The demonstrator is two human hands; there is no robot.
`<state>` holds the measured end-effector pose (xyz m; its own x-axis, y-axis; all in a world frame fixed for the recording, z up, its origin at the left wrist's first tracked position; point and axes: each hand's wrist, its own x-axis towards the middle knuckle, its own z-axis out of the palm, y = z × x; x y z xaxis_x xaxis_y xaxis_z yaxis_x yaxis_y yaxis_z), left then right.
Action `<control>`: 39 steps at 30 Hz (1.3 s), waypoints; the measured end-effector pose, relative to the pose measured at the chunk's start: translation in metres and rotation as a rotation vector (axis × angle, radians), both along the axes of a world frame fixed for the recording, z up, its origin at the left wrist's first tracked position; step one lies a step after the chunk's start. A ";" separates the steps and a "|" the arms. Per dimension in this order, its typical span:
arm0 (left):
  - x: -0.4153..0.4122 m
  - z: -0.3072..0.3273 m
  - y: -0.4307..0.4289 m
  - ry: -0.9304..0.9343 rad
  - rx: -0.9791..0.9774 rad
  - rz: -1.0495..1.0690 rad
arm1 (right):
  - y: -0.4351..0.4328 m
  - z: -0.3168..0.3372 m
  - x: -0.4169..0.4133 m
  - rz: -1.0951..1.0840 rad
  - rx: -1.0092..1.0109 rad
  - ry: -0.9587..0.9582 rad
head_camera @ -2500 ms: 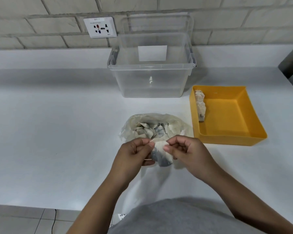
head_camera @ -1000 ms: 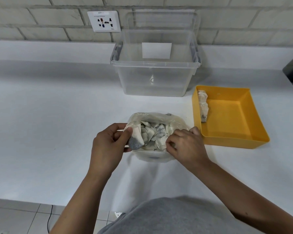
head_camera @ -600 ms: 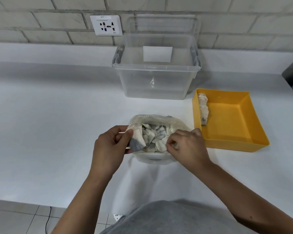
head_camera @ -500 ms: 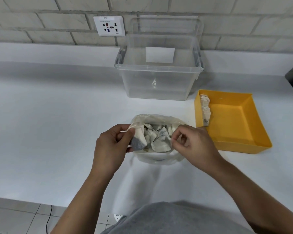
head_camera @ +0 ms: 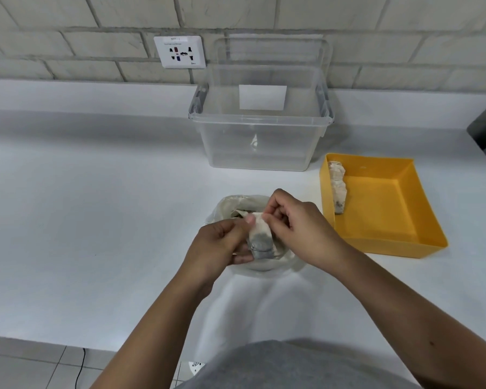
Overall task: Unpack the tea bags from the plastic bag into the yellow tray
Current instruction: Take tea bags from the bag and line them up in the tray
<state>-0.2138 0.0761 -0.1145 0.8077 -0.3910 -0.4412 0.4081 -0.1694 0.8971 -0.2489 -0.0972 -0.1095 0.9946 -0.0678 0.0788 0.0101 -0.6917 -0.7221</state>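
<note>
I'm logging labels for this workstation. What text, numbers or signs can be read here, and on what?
Wall socket plate: small print along its top edge and beneath it, too blurred to read.
White label on the clear storage bin: blank.
Tea bag held in both hands, yellow tray: no text visible.

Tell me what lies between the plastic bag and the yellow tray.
Only bare white counter shows between plastic bag and yellow tray; nearer the person, the right hand hides that gap.

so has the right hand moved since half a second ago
Yes. The right hand has shifted left across the plastic bag, away from the yellow tray, joining the left hand on one tea bag.
</note>
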 end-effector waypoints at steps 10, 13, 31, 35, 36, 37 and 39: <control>0.014 -0.007 0.022 -0.328 0.216 0.170 | -0.004 -0.033 -0.006 0.075 -0.243 0.224; 0.016 -0.008 0.024 -0.320 0.201 0.185 | -0.001 -0.036 -0.007 0.080 -0.391 0.248; 0.004 -0.001 0.011 -0.103 -0.013 0.189 | 0.010 -0.009 -0.005 -0.106 0.740 0.319; 0.002 -0.001 0.011 -0.066 -0.031 0.186 | 0.019 -0.015 -0.001 -0.227 0.743 0.283; 0.002 -0.002 0.011 -0.081 -0.017 0.182 | 0.020 -0.016 0.000 -0.233 0.740 0.276; 0.001 -0.002 0.012 -0.108 0.003 0.172 | 0.022 -0.016 0.001 -0.236 0.739 0.273; 0.002 -0.002 0.014 -0.188 0.056 0.159 | 0.026 -0.015 0.003 -0.226 0.742 0.276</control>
